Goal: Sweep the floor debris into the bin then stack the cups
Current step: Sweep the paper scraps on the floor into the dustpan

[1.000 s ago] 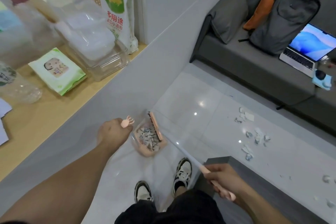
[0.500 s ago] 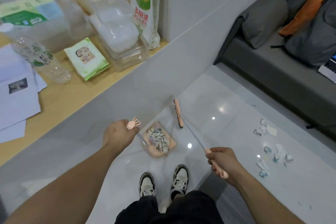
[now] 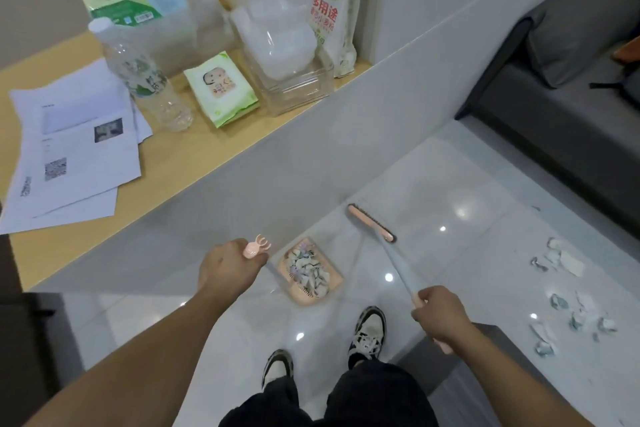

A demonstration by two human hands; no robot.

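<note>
The left hand is clenched round the top of the dustpan handle, and the pink dustpan hangs low at six o'clock of centre, heaped with grey scraps; the right hand is wrapped round the broom handle, the broom head set at twelve o'clock of the pan, apart from it. More debris lies scattered on the floor out at three o'clock, well apart from the pan; no bin shows anywhere, so the load has some way to travel. The risk, by this reading: the pan is full to the lip, and any tilt or swing on the carry would spill scraps back beside the shoes; the broom could clip the pan's edge if brought in close. On the desk at ten o'clock sit papers, a bottle and a wipes pack; what look like clear cups wait untouched in a clear box at eleven.
</note>
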